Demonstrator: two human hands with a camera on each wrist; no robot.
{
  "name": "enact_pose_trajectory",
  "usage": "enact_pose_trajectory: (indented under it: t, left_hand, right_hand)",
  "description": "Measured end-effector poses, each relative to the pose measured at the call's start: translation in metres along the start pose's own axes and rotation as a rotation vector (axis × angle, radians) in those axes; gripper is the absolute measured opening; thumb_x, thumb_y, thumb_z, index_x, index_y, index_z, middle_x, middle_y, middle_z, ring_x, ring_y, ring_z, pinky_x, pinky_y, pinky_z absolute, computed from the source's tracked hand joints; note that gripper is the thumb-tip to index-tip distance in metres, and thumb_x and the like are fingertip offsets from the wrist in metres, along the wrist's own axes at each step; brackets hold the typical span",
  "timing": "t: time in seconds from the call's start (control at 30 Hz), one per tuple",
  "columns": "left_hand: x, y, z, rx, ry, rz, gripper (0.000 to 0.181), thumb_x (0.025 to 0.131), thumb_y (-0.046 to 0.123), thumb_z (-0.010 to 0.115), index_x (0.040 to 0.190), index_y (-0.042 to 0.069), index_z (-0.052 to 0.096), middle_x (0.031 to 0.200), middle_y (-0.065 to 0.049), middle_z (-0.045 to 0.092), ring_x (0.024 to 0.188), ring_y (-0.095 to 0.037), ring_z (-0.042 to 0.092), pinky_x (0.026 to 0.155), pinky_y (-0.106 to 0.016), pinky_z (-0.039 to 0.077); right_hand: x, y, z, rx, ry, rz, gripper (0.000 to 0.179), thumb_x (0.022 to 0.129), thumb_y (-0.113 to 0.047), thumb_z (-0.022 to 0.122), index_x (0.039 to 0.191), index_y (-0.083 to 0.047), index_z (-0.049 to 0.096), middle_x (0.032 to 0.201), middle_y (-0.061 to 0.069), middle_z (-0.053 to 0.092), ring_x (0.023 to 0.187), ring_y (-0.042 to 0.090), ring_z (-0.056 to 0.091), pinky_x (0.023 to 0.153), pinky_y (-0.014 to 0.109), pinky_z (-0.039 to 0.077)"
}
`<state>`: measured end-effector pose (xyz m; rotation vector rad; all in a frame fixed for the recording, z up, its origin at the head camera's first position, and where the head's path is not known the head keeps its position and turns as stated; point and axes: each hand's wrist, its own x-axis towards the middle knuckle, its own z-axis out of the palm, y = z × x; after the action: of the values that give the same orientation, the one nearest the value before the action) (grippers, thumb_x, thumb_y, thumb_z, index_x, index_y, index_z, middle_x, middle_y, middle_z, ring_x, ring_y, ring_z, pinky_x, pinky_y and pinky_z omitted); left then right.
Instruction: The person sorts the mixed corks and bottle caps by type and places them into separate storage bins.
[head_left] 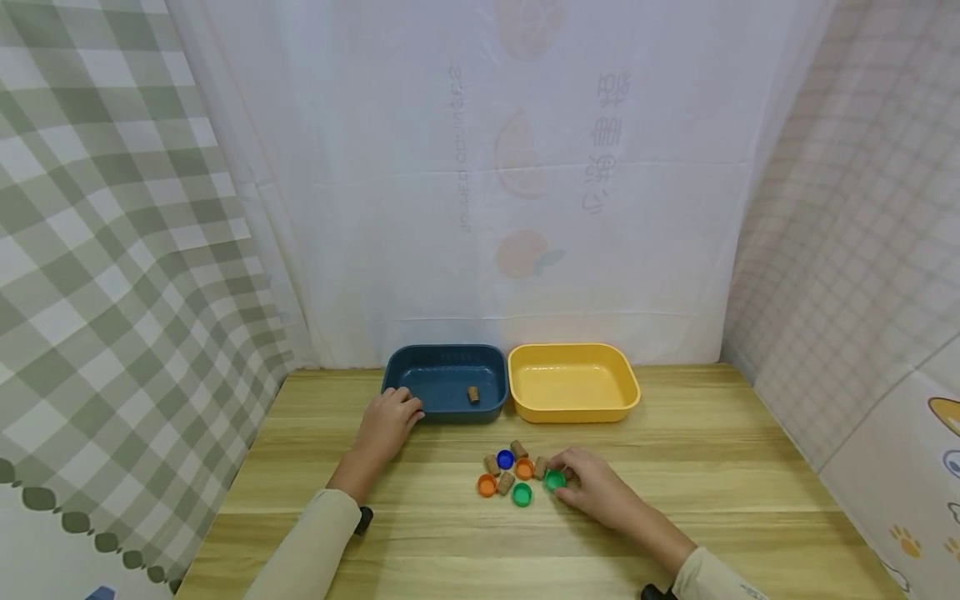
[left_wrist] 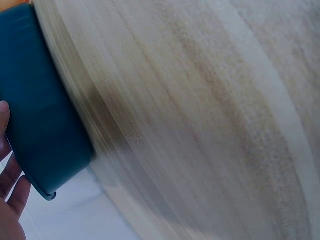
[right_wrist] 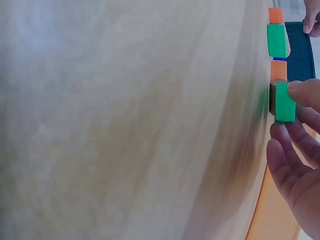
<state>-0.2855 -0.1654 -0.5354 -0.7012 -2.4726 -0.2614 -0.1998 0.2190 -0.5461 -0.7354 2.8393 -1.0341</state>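
Note:
My left hand (head_left: 388, 421) holds the rim at the near left corner of a dark blue tray (head_left: 446, 416); in the left wrist view its fingers (left_wrist: 18, 192) curl about that tray's edge. One cork (head_left: 473, 394) lies inside. Between thumb and fingers, my right hand (head_left: 592, 487) pinches a green bottle cap (right_wrist: 285, 102) at the right side of a small group. That group has another green cap (head_left: 522, 495), two orange caps, one of them the left orange cap (head_left: 487, 485), a blue cap (head_left: 506, 459) and several corks, such as the front cork (head_left: 506, 483).
A yellow tray (head_left: 574, 415) stands just right of the blue one, near the back edge of the wooden table (head_left: 480, 558). A white curtain (head_left: 375, 208) hangs behind. Checked cloth (head_left: 135, 217) hangs at the left, and a patterned cloth (head_left: 832, 225) at the right.

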Motion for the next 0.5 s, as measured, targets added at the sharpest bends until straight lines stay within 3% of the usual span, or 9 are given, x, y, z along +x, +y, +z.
enact_pose_trajectory:
  t: [0.33, 0.5]
  left_hand:
    - [0.0, -0.001, 0.001, -0.009, 0.012, 0.001, 0.01, 0.085, 0.018, 0.084, 0.086, 0.015, 0.075, 0.081, 0.0, 0.059, 0.071, -0.02, 0.05, 0.064, -0.034, 0.046]
    - [0.0, -0.001, 0.002, -0.013, 0.015, 0.008, 0.009, 0.086, 0.017, 0.084, 0.086, 0.015, 0.075, 0.081, 0.0, 0.059, 0.071, -0.021, 0.05, 0.064, -0.034, 0.046]
  right_hand:
    - [0.002, -0.002, -0.009, 0.008, 0.023, 0.052, 0.028, 0.087, -0.01, 0.082, 0.113, -0.013, 0.071, 0.106, -0.005, 0.067, 0.092, 0.008, 0.064, 0.077, 0.026, 0.057]
    - [0.006, -0.006, -0.02, -0.017, 0.033, 0.029, 0.029, 0.088, -0.008, 0.081, 0.115, -0.008, 0.07, 0.107, -0.002, 0.067, 0.094, 0.014, 0.066, 0.077, 0.028, 0.058]
